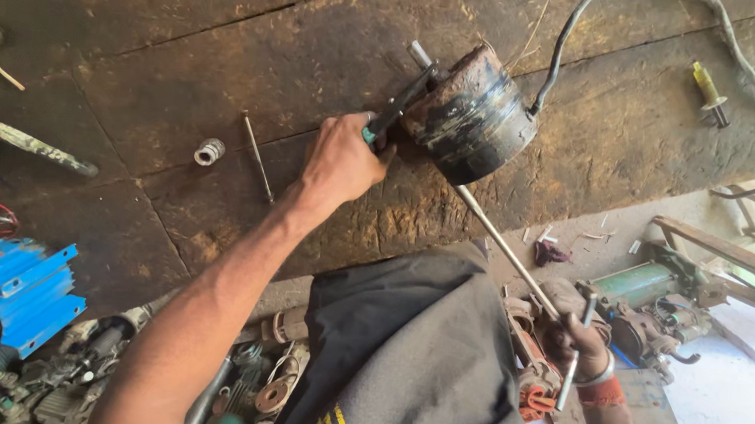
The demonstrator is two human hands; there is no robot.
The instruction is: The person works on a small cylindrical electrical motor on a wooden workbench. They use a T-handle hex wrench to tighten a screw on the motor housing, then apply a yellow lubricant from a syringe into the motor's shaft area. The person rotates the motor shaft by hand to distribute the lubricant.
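Observation:
A dark, greasy round motor housing lies on its side on a worn wooden bench, with a black cable leading out of its top. My left hand grips a black plier-like tool pressed against the housing's left rim. A long metal rod runs from under the housing down to the right. There my right hand, with a bangle and red thread at the wrist, holds the rod's T-shaped cross handle. My dark-clothed knee is between my arms.
On the bench lie a small metal bushing, a thin rod and a yellow-handled tool. A blue finned casing and scrap motor parts lie lower left. A green motor and wooden frame are at right.

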